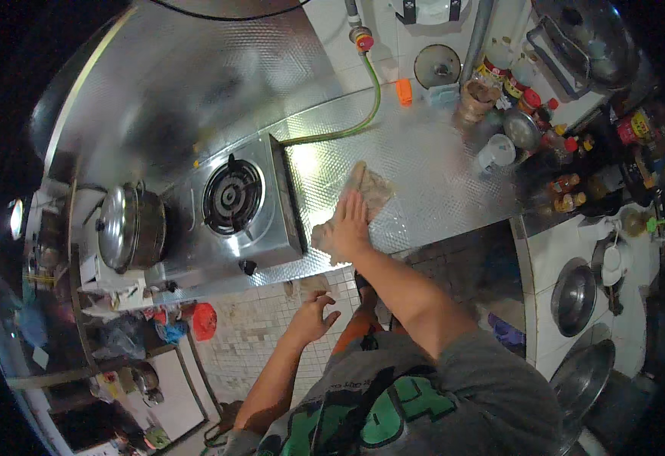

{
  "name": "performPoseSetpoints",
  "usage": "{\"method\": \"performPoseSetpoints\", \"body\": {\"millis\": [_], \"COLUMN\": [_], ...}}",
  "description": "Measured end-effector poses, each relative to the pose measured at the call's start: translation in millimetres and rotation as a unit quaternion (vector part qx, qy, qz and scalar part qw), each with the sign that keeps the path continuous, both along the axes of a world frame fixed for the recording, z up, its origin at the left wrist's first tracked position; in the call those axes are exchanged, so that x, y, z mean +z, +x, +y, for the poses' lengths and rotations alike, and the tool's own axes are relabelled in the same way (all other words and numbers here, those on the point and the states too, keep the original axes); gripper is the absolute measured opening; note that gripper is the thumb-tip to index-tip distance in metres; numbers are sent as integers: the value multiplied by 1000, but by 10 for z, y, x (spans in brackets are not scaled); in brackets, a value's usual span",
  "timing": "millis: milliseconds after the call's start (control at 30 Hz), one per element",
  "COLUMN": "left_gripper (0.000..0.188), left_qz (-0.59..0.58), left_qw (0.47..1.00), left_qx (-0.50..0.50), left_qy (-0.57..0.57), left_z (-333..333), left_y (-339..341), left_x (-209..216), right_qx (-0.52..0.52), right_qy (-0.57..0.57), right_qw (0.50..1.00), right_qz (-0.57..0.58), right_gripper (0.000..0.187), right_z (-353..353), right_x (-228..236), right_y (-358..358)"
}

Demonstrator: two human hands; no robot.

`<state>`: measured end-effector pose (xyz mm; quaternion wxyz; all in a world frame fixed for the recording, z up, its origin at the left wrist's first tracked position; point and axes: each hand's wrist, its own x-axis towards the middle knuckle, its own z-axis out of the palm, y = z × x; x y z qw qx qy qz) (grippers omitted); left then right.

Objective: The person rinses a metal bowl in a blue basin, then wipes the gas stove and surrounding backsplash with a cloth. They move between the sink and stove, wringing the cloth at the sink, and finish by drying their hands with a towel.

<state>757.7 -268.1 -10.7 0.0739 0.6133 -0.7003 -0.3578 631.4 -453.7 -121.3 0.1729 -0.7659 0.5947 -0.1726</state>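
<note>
My right hand (350, 228) presses a crumpled beige rag (374, 196) against the silver foil-like counter surface (431, 167), just right of the gas stove. The rag shows beyond my fingertips and also beside the heel of the hand; its part under the palm is hidden. Over the tiled floor, a little in front of the counter's edge, my left hand (314, 319) hangs with nothing in it, fingers loosely bent and thumb apart. The single-burner gas stove (271, 235) has a black burner ring (233, 195) and a black knob at its front.
A lidded metal pot (123, 228) stands left of the stove. From the stove's back a green gas hose (376, 102) runs to a wall pipe. Bottles, a white cup (496, 154) and a metal bowl (521, 129) crowd the right end. Metal basins (574, 296) lie farther right.
</note>
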Motion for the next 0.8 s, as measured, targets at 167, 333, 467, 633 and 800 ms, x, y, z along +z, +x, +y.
{"method": "performPoseSetpoints", "body": {"millis": [167, 333, 467, 633, 800], "left_gripper": [29, 18, 16, 17, 15], "left_qz": [61, 85, 101, 70, 83], "left_qw": [997, 991, 985, 994, 996], "left_qx": [-42, -98, -126, -77, -30], "left_qy": [14, -29, -68, -34, -18], "left_z": [-626, -1565, -2171, -2473, -2310], "left_y": [102, 153, 145, 163, 144], "left_x": [100, 74, 186, 283, 140], "right_qx": [205, 10, -178, -242, 0], "right_qy": [-104, -138, -177, -181, -87], "right_qw": [973, 990, 967, 948, 991], "right_qz": [-33, -34, 38, 104, -97], "right_gripper": [70, 70, 74, 76, 73], "right_z": [-350, -1251, -1494, -1251, -292], "right_x": [-112, -195, -305, -370, 47], "right_y": [138, -559, -1615, -1554, -196]}}
